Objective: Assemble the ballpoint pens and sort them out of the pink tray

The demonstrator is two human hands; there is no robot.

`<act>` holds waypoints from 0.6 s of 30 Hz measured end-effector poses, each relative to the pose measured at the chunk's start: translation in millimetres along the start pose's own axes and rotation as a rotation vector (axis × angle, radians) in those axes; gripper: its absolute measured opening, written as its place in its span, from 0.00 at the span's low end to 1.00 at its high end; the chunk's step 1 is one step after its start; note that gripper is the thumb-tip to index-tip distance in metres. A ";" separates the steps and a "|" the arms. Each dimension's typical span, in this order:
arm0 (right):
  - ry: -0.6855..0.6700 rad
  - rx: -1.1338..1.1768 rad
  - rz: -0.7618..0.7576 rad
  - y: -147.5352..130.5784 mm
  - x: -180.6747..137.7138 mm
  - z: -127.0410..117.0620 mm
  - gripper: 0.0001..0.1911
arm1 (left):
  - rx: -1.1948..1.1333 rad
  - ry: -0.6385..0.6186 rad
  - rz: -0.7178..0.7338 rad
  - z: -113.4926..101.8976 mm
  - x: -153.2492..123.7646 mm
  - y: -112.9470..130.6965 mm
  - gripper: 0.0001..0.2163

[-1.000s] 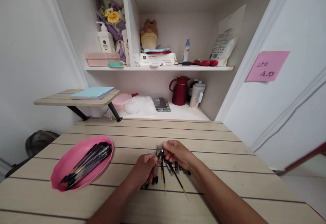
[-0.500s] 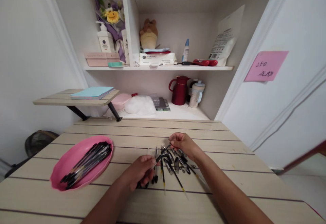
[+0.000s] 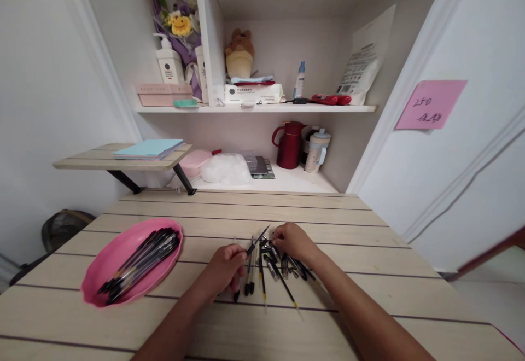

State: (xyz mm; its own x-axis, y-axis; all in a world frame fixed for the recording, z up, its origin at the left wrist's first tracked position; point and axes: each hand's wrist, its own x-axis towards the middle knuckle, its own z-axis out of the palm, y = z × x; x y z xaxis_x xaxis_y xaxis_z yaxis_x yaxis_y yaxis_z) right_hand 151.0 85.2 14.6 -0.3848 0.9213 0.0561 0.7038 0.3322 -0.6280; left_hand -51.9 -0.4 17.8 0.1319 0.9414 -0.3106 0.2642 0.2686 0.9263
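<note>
The slim black pen (image 3: 258,239) is in the person's left hand (image 3: 227,265), pinched between thumb and forefinger over the tabletop (image 3: 348,224). Its long axis slants away from the person, with the pointed tip aimed between one and two o'clock. At three o'clock from it, the right hand (image 3: 296,240) dips to the heap of clear pen caps (image 3: 284,264) with its fingers curled in; from here I can't tell whether they grip anything.

Beneath, two yellow-banded refills (image 3: 264,287) lie with their ends fanning toward six and five o'clock. Over at nine o'clock from the hands sits a pink scalloped bowl (image 3: 118,243), its bundle of pens (image 3: 143,262) running from two o'clock to eight. Farther out, a light-blue notepad (image 3: 148,147) rests on the riser (image 3: 88,158) between ten and eleven, and a red thermos jug (image 3: 290,145) stands just past twelve
</note>
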 end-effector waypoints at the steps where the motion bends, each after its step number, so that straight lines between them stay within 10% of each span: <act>1: 0.005 -0.045 -0.025 -2.2 -1.0 -0.3 0.04 | 0.004 0.005 0.002 0.1 -0.3 0.9 0.13; 9: -0.227 0.857 0.163 -28.0 -8.9 9.3 0.11 | -0.022 0.050 0.073 5.8 1.2 1.1 0.10; 18: 0.472 1.110 0.286 -0.4 7.6 -12.6 0.15 | -0.014 0.216 0.108 -13.6 6.6 -2.7 0.11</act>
State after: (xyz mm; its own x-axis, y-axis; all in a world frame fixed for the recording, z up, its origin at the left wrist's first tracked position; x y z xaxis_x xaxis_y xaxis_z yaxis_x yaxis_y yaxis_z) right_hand 155.3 94.6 25.1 0.1137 0.9916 -0.0620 -0.2480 -0.0321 -0.9682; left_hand -64.8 7.9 16.1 -0.0494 0.9862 -0.1583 0.2463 0.1656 0.9549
